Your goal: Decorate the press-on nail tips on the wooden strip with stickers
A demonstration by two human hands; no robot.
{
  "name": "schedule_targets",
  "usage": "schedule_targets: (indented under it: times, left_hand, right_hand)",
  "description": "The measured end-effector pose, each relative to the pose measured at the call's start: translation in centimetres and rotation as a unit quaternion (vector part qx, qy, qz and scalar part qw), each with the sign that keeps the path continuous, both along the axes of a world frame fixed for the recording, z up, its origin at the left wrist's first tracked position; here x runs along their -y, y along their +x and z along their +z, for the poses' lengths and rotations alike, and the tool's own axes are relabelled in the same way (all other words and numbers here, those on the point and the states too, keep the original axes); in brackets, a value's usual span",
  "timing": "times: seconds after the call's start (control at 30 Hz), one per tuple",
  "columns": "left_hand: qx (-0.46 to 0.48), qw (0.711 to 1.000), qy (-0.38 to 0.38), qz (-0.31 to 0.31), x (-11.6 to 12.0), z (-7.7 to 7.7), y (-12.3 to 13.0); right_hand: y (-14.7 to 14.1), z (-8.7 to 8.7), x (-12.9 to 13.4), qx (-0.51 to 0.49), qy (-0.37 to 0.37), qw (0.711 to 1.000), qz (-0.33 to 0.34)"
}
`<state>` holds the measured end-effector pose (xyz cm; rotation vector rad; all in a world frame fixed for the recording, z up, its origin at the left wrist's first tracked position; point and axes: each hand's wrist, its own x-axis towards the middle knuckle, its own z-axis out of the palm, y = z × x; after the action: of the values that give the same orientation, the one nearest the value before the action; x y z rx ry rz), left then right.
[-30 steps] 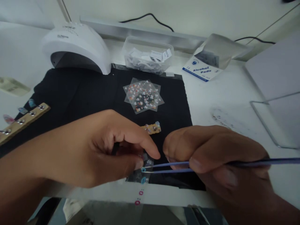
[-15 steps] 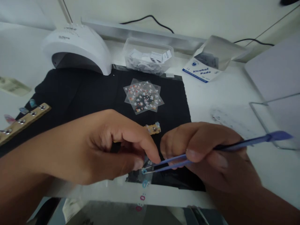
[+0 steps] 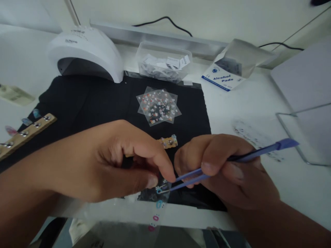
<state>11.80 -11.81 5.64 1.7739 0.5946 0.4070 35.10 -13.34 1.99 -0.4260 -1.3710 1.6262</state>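
Observation:
My right hand is closed around a pair of blue-purple tweezers pointing left. Their two tips, slightly apart, reach a small light-blue ring-shaped sticker on a clear sticker sheet. My left hand pinches that sheet near its top, thumb beside the tips and index finger curled over. Lower on the strip are another blue sticker and pink ones. Behind the fingers lies a yellowish holder, partly hidden, with a metal stud.
A black mat covers part of the white table, with overlapping clear sticker sheets on it. Left stands a wooden strip with nail tips. Behind are a white nail lamp, a clear plastic box and an alcohol pads box.
My right hand and the tweezers have shifted slightly left, their rear end most. The lower end of the sticker sheet has swung a little left. My left hand has hardly moved.

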Motion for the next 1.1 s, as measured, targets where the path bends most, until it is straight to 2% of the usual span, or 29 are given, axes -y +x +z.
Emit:
schedule_targets:
  times: [0.2,0.57,1.1]
  left_hand:
    - [-0.007,1.000,-0.005,0.007,-0.02,0.09,-0.08]
    - [-0.011,1.000,-0.023,0.005,0.10,0.29,-0.12]
    - [-0.018,1.000,-0.004,0.012,0.11,0.39,-0.04]
  right_hand:
    - [-0.05,0.20,-0.01,-0.005,-0.026,1.000,0.009]
    - [-0.10,0.30,-0.05,0.005,-0.023,1.000,0.002]
    - [0.02,0.35,0.08,0.022,-0.015,1.000,-0.007]
